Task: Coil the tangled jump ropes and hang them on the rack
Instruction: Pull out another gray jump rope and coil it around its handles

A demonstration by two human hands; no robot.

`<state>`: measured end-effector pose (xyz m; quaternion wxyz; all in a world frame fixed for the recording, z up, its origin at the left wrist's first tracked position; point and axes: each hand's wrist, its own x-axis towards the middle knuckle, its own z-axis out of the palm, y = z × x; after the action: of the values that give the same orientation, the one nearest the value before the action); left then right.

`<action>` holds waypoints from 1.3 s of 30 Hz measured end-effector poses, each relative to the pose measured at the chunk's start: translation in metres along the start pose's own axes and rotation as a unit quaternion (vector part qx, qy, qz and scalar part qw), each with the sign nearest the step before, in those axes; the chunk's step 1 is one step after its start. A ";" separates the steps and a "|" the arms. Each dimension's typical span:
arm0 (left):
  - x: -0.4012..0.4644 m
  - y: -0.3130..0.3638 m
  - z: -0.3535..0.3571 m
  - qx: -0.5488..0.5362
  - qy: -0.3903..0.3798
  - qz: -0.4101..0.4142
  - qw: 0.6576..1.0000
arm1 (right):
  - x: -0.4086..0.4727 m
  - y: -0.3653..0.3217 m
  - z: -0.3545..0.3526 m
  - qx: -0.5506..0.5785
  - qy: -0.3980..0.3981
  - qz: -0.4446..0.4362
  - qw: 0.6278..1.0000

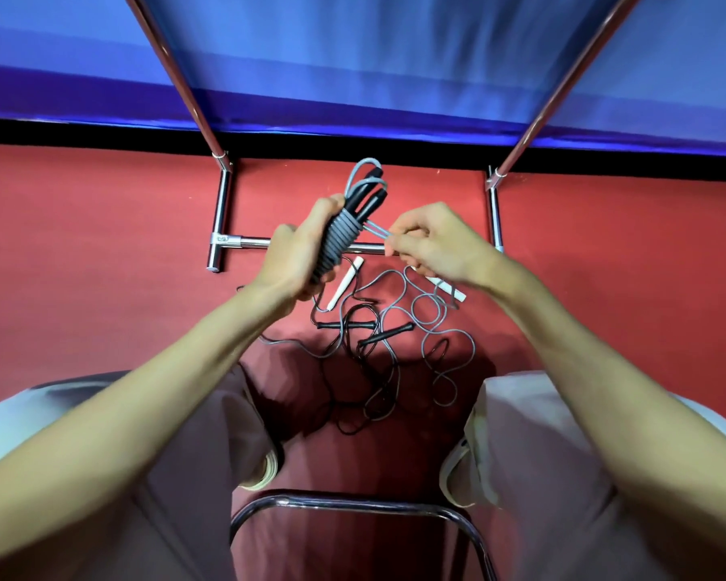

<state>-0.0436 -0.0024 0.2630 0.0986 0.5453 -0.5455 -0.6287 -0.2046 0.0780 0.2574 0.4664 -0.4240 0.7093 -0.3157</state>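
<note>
My left hand (300, 249) grips a bundled grey jump rope (342, 234): its black handles point up and away, and the grey cord is wound tightly around them. My right hand (432, 245) pinches the loose end of that grey cord just right of the bundle. Below the hands, a tangle of grey and black ropes (378, 354) lies on the red floor, with two black handles (384, 335) and two white handles (344, 283) among it. The chrome rack (223, 211) stands beyond, its base bar crossing behind my hands.
The rack's two chrome uprights (172, 69) rise against a blue wall. My knees in light trousers (210, 413) flank the tangle. A chrome chair frame (353, 503) curves at the bottom centre. Red floor spreads left and right.
</note>
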 end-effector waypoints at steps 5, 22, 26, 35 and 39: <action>0.007 -0.010 0.000 0.106 0.081 0.064 0.989 | -0.004 -0.008 0.008 0.095 -0.013 0.028 0.995; -0.014 -0.035 0.015 0.511 0.080 0.327 0.791 | 0.000 0.001 0.021 0.202 0.104 0.078 0.971; -0.003 -0.017 0.003 0.385 0.043 0.258 0.885 | -0.002 -0.001 0.013 0.201 0.056 0.000 0.978; -0.002 0.010 0.005 -0.082 -0.283 -0.028 0.955 | -0.006 -0.004 0.016 0.206 -0.022 -0.067 0.976; -0.003 0.014 0.008 -0.078 -0.239 -0.016 0.968 | -0.003 -0.006 0.014 0.178 0.004 -0.054 0.983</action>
<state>-0.0557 -0.0008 0.2745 -0.0022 0.3785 -0.4940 -0.7827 -0.1894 0.0771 0.2581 0.5137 -0.3708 0.6197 -0.4632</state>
